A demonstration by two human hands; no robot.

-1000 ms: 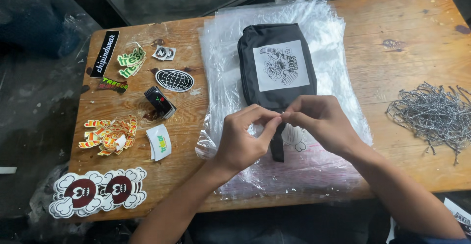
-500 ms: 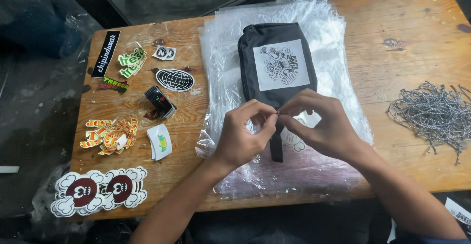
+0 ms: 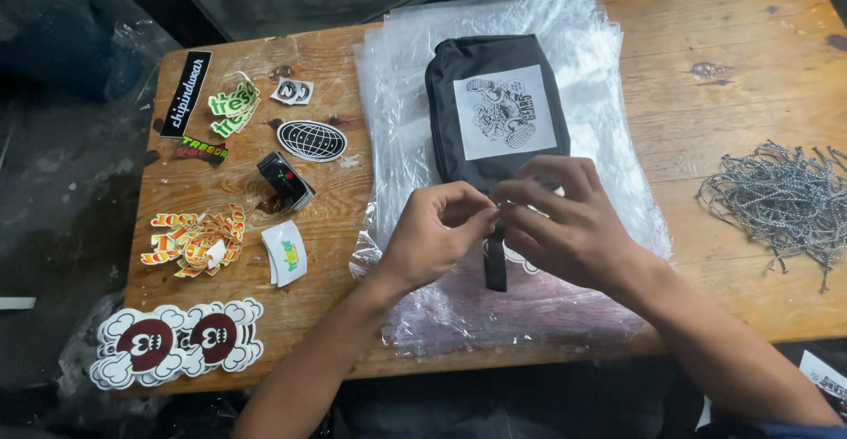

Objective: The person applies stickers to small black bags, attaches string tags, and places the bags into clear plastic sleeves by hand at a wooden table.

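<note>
1. A black bag (image 3: 494, 112) lay on a pile of clear plastic sheets (image 3: 397, 95) in the middle of a wooden table (image 3: 732, 33).
2. The bag's long side ran away from the person, and its near end sat right under the two hands.
3. A short black strap (image 3: 495, 262) stuck out from the near end of the bag, toward the person.
4. The left hand (image 3: 432, 236) was just left of the strap, with its fingers curled in and pinching something small at the bag's near end.
5. The right hand (image 3: 569, 223) was just right of the strap, touching the left hand's fingertips, and it pinched the same spot.
6. Both hands were about as near to the bag as each other.
7. Stickers (image 3: 198, 240) lay well to the left of the bag, and a heap of grey strings (image 3: 781, 196) lay well to its right.
</note>
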